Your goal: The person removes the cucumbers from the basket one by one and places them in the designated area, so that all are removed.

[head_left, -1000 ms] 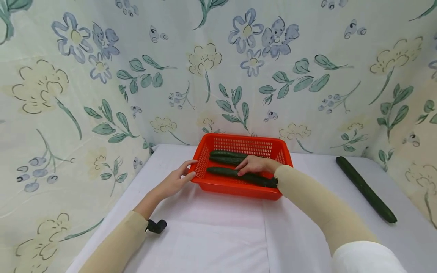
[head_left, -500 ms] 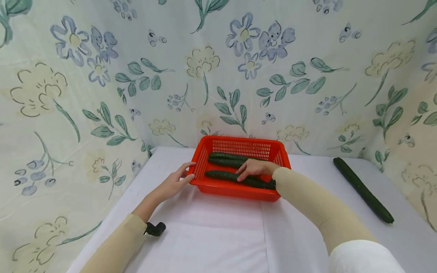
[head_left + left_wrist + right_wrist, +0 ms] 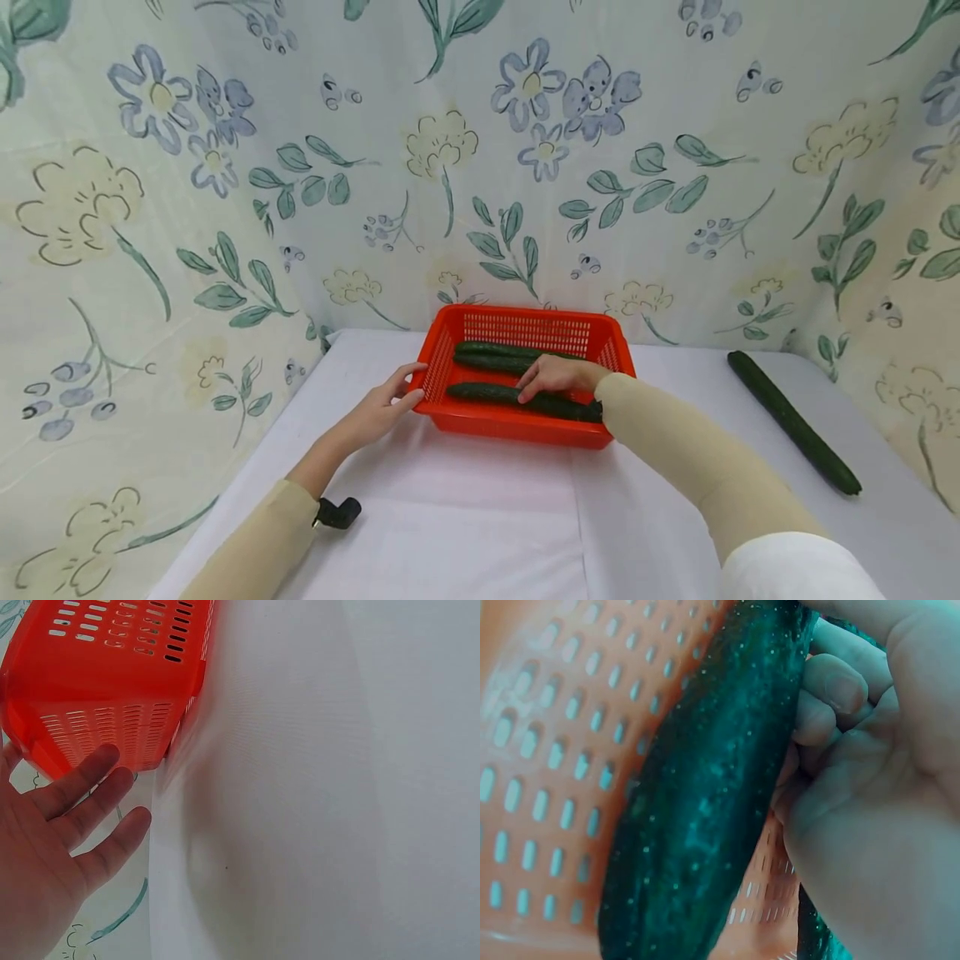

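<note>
A red plastic basket [image 3: 517, 429] with slotted walls stands toward the back of the table. In it, along the front side, lies a dark green cucumber [image 3: 480, 392], which my right hand [image 3: 553, 375] pinches near its middle between thumb and curled fingers. Close up, the right wrist view shows the bumpy skin of this cucumber [image 3: 697, 795] against the basket wall. More cucumbers [image 3: 491, 357] lie behind it, partly hidden by the hand. My left hand [image 3: 386, 408] touches the basket's left end; its fingers [image 3: 105, 802] are spread and nearly straight beside the slotted wall.
Outside the basket, one long cucumber [image 3: 793, 421] lies slantwise on the right of the white-covered table [image 3: 450, 533]. A flower-printed curtain [image 3: 525, 208] hangs behind the table and along its sides. A small black device [image 3: 339, 512] sits at my left wrist.
The head view has tilted slightly, so everything appears a little lower and to the left. Both hands keep their places at the basket and the cucumber.
</note>
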`<state>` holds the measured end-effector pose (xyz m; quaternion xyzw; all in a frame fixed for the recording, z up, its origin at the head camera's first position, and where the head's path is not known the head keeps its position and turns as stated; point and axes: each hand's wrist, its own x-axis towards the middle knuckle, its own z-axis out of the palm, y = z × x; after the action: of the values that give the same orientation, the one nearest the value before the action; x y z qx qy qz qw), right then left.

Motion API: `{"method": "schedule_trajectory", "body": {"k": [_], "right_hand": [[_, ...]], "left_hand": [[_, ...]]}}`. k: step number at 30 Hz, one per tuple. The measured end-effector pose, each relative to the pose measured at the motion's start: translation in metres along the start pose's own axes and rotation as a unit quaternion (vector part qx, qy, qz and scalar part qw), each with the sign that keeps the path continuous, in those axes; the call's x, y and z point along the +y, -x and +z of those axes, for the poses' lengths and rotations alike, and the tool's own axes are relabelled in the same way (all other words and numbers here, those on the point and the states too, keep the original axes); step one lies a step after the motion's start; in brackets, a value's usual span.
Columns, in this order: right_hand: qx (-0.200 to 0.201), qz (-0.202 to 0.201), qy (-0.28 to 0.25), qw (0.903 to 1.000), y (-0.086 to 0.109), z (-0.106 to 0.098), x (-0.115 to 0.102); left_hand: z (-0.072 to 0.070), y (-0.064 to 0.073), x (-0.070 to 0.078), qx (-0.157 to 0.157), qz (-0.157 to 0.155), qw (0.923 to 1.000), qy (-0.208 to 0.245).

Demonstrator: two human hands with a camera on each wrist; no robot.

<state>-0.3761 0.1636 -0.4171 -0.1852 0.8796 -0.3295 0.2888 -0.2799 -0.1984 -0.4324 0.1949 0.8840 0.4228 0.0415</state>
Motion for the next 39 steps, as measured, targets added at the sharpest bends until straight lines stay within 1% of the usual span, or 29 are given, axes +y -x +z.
{"method": "schedule_trajectory", "body": {"k": [6,9,12,16,21,25,32,39], "right_hand": [[-0.026,-0.006,0.002,0.9997,-0.0019,0.002,0.0022],[-0.03,-0.002,0.003,0.9995,-0.003,0.0006,0.0014],[-0.024,0.001,0.014,0.9996,-0.0023,-0.0015,-0.0004],[-0.016,-0.01,0.031,0.9993,0.0,-0.0024,-0.0048],[-0.003,-0.028,0.032,0.9991,0.0014,0.0006,-0.0071],[0.009,-0.03,0.024,0.9992,-0.0002,0.0029,-0.0031],[0.035,-0.019,0.011,0.9991,0.0005,0.0026,-0.0019],[0.03,-0.008,0.015,0.9994,0.0014,0.004,-0.0036]], "left_hand": [[0.001,0.0028,-0.0005,0.002,-0.007,1.0,0.006],[0.0013,0.0025,-0.0012,0.007,-0.011,0.9999,0.007],[0.0016,0.0014,-0.0004,0.009,-0.008,0.9999,0.008],[0.0014,0.0006,0.0002,0.009,-0.004,0.9999,0.009],[0.0015,0.0019,-0.0009,0.003,-0.007,0.9999,0.009],[0.0018,0.0018,-0.0016,0.0,-0.005,0.9999,0.01],[0.0008,0.0008,0.001,0.003,-0.003,1.0,0.005],[0.0009,0.001,0.0035,0.005,-0.01,0.9999,0.004]]}}
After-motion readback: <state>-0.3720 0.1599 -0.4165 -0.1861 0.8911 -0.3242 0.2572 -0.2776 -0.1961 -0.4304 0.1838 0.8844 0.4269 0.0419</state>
